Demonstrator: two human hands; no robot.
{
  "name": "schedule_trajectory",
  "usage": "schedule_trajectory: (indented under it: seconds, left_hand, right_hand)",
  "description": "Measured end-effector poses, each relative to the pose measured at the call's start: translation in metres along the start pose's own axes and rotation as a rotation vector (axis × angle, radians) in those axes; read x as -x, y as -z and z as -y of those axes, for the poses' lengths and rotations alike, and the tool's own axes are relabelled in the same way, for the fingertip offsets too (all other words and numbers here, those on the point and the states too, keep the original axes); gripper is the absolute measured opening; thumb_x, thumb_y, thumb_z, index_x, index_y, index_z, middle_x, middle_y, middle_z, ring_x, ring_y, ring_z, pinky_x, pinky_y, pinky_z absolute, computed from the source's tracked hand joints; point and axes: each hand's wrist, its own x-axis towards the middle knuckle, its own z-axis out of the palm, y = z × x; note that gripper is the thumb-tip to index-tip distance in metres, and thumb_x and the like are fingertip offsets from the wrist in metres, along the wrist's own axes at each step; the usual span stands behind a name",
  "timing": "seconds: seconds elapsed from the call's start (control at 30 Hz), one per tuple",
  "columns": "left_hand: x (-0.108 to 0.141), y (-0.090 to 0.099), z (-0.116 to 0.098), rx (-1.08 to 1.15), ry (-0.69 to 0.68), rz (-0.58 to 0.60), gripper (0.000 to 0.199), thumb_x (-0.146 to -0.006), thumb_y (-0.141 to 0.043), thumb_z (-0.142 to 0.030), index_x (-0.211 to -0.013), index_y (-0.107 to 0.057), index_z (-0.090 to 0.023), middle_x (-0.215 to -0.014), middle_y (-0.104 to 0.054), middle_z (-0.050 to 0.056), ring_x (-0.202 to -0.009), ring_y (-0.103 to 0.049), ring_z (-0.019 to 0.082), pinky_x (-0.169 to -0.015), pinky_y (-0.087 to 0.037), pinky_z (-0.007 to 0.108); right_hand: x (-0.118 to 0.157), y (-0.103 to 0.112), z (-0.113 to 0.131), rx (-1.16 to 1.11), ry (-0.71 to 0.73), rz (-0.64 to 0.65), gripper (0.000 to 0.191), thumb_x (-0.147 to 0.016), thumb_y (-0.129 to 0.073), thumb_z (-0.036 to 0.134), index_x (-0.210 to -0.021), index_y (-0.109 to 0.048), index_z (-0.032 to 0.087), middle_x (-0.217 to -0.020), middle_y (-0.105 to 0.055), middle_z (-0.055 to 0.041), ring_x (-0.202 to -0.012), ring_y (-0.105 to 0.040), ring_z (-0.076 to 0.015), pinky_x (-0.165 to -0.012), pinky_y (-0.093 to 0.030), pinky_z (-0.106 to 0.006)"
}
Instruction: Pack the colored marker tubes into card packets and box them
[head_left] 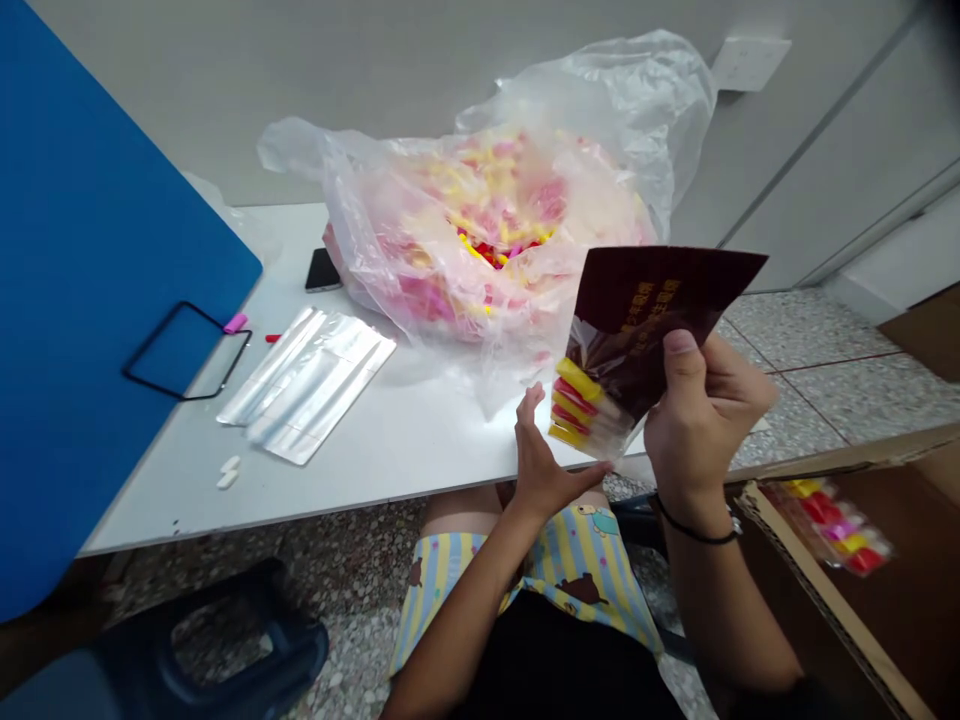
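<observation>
In the head view, my right hand (694,420) pinches a clear packet (611,425) with a dark maroon card printed in gold characters. The packet is held tilted above the table's front edge. Several short yellow and red pieces (574,405) lie in a row at its lower left end; I cannot tell their kind. My left hand (541,455) is open just below that end, thumb and fingers spread. Its thumb is close to the packet's bottom corner, and I cannot tell whether it touches. Behind sits a large translucent plastic bag (420,240), its opening showing many red, yellow and pink pieces.
Flat silvery clear sleeves (307,385) lie on the white table (420,440), with a phone (322,270) behind them. A blue panel (112,250) stands at left, near a black wire frame (184,395). At right, a cardboard box (825,590) contains a filled packet (836,525).
</observation>
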Motion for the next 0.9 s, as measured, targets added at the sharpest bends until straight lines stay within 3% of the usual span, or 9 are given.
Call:
schedule_trajectory:
  seconds: [0.1, 0.17, 0.23, 0.27, 0.33, 0.43, 0.5, 0.63, 0.9]
  left_hand:
    - [0.000, -0.005, -0.009, -0.116, -0.062, -0.037, 0.122, -0.061, -0.075, -0.060, -0.147, 0.002, -0.020, -0.142, -0.031, 0.020, -0.131, -0.034, 0.037, -0.104, -0.036, 0.052]
    - [-0.004, 0.005, -0.015, -0.212, -0.087, -0.011, 0.115, -0.064, -0.075, -0.053, -0.147, -0.002, -0.019, -0.138, -0.038, 0.019, -0.127, -0.039, 0.035, -0.101, -0.039, 0.051]
    - [-0.011, 0.026, -0.017, -0.323, -0.086, 0.134, 0.102, -0.067, -0.074, -0.041, -0.145, -0.012, -0.018, -0.133, -0.044, 0.017, -0.120, -0.046, 0.032, -0.097, -0.041, 0.047]
    - [-0.015, 0.040, -0.016, -0.388, -0.084, 0.254, 0.098, -0.066, -0.073, -0.038, -0.144, -0.017, -0.018, -0.132, -0.046, 0.016, -0.118, -0.047, 0.032, -0.095, -0.042, 0.046]
    - [-0.022, 0.070, -0.010, -0.529, -0.071, 0.510, 0.092, -0.065, -0.073, -0.036, -0.142, -0.025, -0.018, -0.133, -0.048, 0.014, -0.118, -0.046, 0.032, -0.094, -0.041, 0.047]
    - [-0.024, 0.106, 0.007, -0.702, -0.022, 0.745, 0.086, -0.068, -0.071, -0.041, -0.140, -0.031, -0.019, -0.144, -0.038, 0.016, -0.130, -0.035, 0.036, -0.104, -0.028, 0.055]
    - [-0.021, 0.118, 0.018, -0.726, 0.020, 0.786, 0.089, -0.068, -0.071, -0.048, -0.141, -0.030, -0.021, -0.149, -0.031, 0.017, -0.135, -0.027, 0.038, -0.107, -0.020, 0.058]
    - [-0.012, 0.121, 0.029, -0.623, 0.037, 0.769, 0.090, -0.067, -0.071, -0.052, -0.141, -0.030, -0.023, -0.148, -0.032, 0.015, -0.135, -0.028, 0.036, -0.108, -0.020, 0.056]
    - [-0.024, 0.114, 0.039, -0.580, 0.020, 0.806, 0.092, -0.059, -0.076, -0.049, -0.135, -0.034, -0.019, -0.128, -0.048, 0.014, -0.118, -0.041, 0.035, -0.098, -0.031, 0.049]
  right_hand:
    - [-0.004, -0.004, -0.003, -0.153, -0.075, -0.085, 0.036, -0.085, -0.057, 0.032, -0.056, -0.040, 0.020, -0.058, -0.030, 0.0054, -0.055, -0.037, -0.0101, -0.055, -0.037, -0.024]
    - [-0.006, -0.003, -0.015, -0.289, -0.158, -0.118, 0.023, -0.086, -0.054, 0.032, -0.067, -0.050, 0.019, -0.065, -0.042, 0.0035, -0.067, -0.049, -0.0125, -0.069, -0.046, -0.027]
    - [-0.002, 0.005, -0.036, -0.353, -0.257, -0.115, 0.014, -0.085, -0.052, 0.031, -0.089, -0.057, 0.019, -0.081, -0.054, -0.0002, -0.084, -0.057, -0.0154, -0.084, -0.047, -0.034]
    - [0.003, 0.011, -0.049, -0.316, -0.307, -0.094, 0.022, -0.084, -0.052, 0.031, -0.101, -0.056, 0.018, -0.092, -0.057, -0.0025, -0.093, -0.057, -0.0173, -0.090, -0.046, -0.038]
    - [0.022, 0.025, -0.076, -0.055, -0.357, -0.038, 0.044, -0.080, -0.055, 0.031, -0.122, -0.046, 0.019, -0.114, -0.055, -0.0084, -0.111, -0.053, -0.0232, -0.096, -0.043, -0.046]
    - [0.058, 0.045, -0.109, 0.487, -0.255, 0.156, 0.066, -0.077, -0.059, 0.031, -0.137, -0.034, 0.017, -0.143, -0.032, -0.0187, -0.136, -0.026, -0.0345, -0.104, -0.029, -0.058]
    - [0.080, 0.050, -0.122, 0.647, -0.131, 0.333, 0.050, -0.082, -0.054, 0.030, -0.129, -0.047, 0.014, -0.142, -0.035, -0.0205, -0.136, -0.024, -0.0367, -0.104, -0.027, -0.061]
    - [0.104, 0.047, -0.128, 0.589, 0.026, 0.599, 0.024, -0.087, -0.050, 0.031, -0.103, -0.064, 0.019, -0.116, -0.062, -0.0143, -0.117, -0.050, -0.0313, -0.097, -0.038, -0.054]
    - [0.105, 0.037, -0.127, 0.639, 0.105, 0.777, 0.037, -0.085, -0.055, 0.038, -0.115, -0.058, 0.019, -0.125, -0.053, -0.0156, -0.117, -0.047, -0.0317, -0.092, -0.038, -0.047]
